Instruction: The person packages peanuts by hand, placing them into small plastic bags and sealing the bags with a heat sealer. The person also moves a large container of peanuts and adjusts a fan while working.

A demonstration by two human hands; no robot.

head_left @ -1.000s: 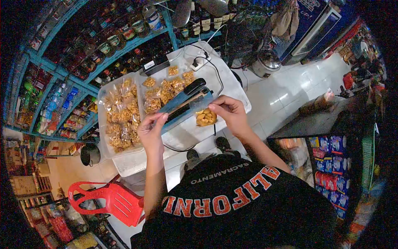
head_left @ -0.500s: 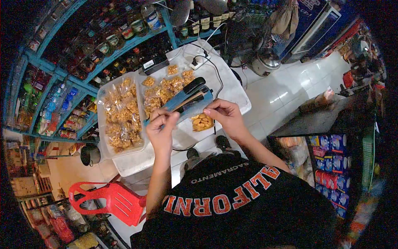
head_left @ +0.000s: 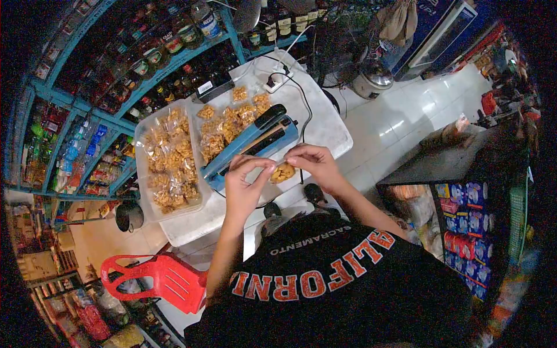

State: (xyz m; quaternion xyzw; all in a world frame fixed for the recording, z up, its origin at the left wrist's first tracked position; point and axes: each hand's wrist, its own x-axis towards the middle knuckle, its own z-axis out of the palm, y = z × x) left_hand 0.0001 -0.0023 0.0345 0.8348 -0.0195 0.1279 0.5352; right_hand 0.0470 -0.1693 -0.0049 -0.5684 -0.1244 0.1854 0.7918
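A small clear bag of golden-brown snack pieces [head_left: 282,173] hangs between my hands near the table's front edge. My left hand [head_left: 248,177] pinches one top corner of it, and my right hand [head_left: 313,164] pinches the other. Just beyond them lies a blue sealer with a black handle [head_left: 249,142], set diagonally on the white table [head_left: 328,124]. Behind the sealer several filled bags [head_left: 229,123] sit in a group. To the left, a clear plastic tub [head_left: 204,194] holds many more such bags.
A red plastic chair [head_left: 174,281] stands at the lower left. A power strip [head_left: 278,82] with black cables lies at the table's back. Blue shelves [head_left: 87,104] of bottles rise at the left. A metal pot [head_left: 371,81] stands beyond the table, and a dark counter [head_left: 429,156] is at the right.
My left hand has moved right, from beside the sealer to the bag's top corner. The bag is now held by both hands, and more of the sealer shows.
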